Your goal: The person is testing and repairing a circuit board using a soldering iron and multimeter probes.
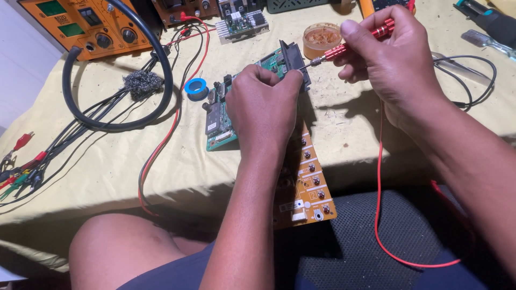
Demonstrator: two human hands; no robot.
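pinching green circuit board (226, 115) edge, left hand (263, 107) fingers closed; right hand (387, 59) gripping red screwdriver (357, 40); board looks light, rigid, fragile, best held by edges

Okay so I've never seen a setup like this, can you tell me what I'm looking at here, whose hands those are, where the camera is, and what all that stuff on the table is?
This is one picture from a camera worn on a person's head, looking down at their own two bare hands and lap. The left hand grips a green circuit board, tilted up off a yellow cloth that covers the table. The right hand holds a red screwdriver, its tip at a black part on the board's top edge. An orange button board reaches from under the left hand out past the table edge. Around them lie an orange box with knobs, a black hose loop, a wad of steel wool, a blue tape roll, a small tub of brownish paste and a red wire.
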